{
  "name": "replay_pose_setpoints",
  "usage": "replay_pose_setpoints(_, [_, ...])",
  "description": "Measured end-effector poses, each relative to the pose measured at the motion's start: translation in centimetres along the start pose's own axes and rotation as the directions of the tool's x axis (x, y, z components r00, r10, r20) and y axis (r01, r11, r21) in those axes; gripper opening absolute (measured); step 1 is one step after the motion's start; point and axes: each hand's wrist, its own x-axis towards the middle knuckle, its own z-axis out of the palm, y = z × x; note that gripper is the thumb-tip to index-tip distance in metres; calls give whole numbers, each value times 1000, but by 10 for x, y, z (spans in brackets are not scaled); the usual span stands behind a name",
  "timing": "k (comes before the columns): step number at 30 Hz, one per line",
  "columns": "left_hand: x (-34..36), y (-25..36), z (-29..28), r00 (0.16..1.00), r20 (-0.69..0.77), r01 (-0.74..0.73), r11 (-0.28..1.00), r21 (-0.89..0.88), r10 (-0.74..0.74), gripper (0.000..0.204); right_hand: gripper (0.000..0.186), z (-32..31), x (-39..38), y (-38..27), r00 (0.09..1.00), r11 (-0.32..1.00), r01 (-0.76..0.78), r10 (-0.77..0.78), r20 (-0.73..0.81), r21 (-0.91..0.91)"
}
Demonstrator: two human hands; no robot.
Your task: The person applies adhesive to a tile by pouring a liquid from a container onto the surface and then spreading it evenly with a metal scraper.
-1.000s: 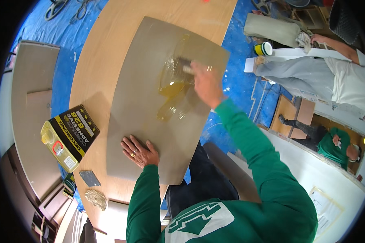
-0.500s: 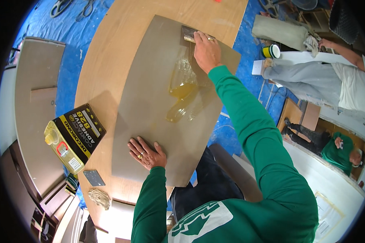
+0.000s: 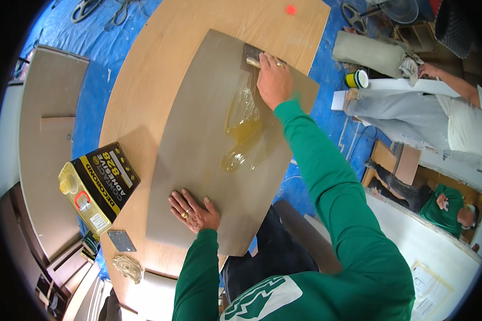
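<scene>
Head view, left end first: what's on the bench (image 3: 139, 80)?

Can (image 3: 106, 179) at its left edge, plate (image 3: 122, 241) and wad (image 3: 127, 268) toward the bottom-left corner. All just left of the panel (image 3: 185, 134), which lies across the bench and seems to overhang the right edge.

Left hand (image 3: 195, 211)?

Palm down near the panel's lower-left corner, fingers spread, gripping nothing. Dry spot, good anchor. I'd press there so the panel can't slide, and shift it if wet stuff gets close.

Glue (image 3: 245, 130)?

Pooled mid-panel, smeared up toward the top edge. Left side and lower end look bare. I'd draw from the pool in long overlapping strokes: thin, even, no ridges.

And the spreader (image 3: 252, 53)?

Near the panel's top edge, right hand (image 3: 275, 80) closed on it. Can't tell if the full blade touches. Low steady angle, even pressure, ease off at the edge so none spills onto the bench.
</scene>
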Motion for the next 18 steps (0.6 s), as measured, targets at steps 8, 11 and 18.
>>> replay_pose_setpoints(8, [0,1,3,1000,-3,4,1000,-17,-4,90,47,2,1,-1,999,999,-36,37,-9,11])
replay_pose_setpoints(11, [0,1,0,999,24,28,1000,-12,-28,90,47,2,0,-3,1000,1000,5,-4,9,-20])
replay_pose_setpoints(18, [3,5,0,1000,12,10,1000,-25,-10,90,48,-24,-25,-9,991,997,19,-28,127,68])
